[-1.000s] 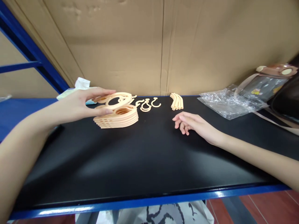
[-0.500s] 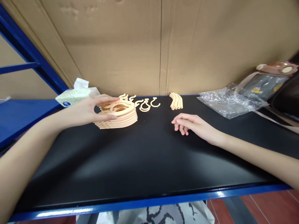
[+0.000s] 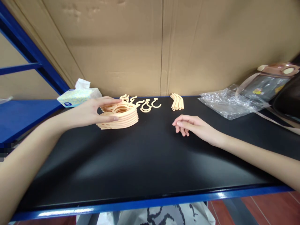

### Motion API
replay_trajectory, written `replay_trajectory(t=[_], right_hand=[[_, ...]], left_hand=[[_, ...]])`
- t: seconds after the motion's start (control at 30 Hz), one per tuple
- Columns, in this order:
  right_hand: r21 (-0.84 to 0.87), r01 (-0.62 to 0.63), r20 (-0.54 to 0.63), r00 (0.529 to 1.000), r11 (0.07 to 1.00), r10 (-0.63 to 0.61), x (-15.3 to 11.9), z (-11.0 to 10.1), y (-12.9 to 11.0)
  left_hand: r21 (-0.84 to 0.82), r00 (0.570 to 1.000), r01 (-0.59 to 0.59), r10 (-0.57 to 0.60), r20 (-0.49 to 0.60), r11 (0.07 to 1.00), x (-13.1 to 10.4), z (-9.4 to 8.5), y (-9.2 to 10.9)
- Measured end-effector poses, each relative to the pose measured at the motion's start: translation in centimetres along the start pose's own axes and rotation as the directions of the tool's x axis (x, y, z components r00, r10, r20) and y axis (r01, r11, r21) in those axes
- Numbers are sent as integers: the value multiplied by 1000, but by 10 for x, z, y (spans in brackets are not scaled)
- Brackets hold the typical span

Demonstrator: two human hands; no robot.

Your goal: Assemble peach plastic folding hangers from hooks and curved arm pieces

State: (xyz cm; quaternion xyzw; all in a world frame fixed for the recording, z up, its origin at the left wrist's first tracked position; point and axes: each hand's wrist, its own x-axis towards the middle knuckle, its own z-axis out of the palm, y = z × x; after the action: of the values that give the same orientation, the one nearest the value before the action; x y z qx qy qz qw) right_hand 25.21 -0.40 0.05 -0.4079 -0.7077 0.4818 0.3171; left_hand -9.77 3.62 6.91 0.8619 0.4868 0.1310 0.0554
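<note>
My left hand [image 3: 93,111] is at the stack of cream plastic frames [image 3: 124,117], its thumb and fingers gripping the top of the stack from the left. Behind and to the right of the stack lie several loose cream hooks [image 3: 146,107]. A small bundle of curved cream pieces [image 3: 177,102] sits further right near the cardboard. My right hand [image 3: 188,125] hovers over the black tabletop [image 3: 140,162] in front of that bundle, fingers loosely curled and thumb resting near the index finger, with nothing seen in it.
A tissue box [image 3: 78,96] stands behind my left hand. Clear plastic wrap [image 3: 225,101] and a bottle with a brown lid [image 3: 264,84] lie at the right. Cardboard [image 3: 131,47] rises along the back, and a blue frame [image 3: 37,65] is at the left.
</note>
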Motion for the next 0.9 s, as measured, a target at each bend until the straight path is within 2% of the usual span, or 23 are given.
replay_trajectory(t=[0.5, 0.9], right_hand=[[-6, -7, 9, 1000, 1000, 7, 0, 0, -2], [-9, 6, 24, 1000, 1000, -6, 1, -1, 0]], left_hand=[[3, 998, 10, -10, 55, 1000, 0, 0, -2], [92, 986, 121, -131, 106, 988, -2, -11, -17]])
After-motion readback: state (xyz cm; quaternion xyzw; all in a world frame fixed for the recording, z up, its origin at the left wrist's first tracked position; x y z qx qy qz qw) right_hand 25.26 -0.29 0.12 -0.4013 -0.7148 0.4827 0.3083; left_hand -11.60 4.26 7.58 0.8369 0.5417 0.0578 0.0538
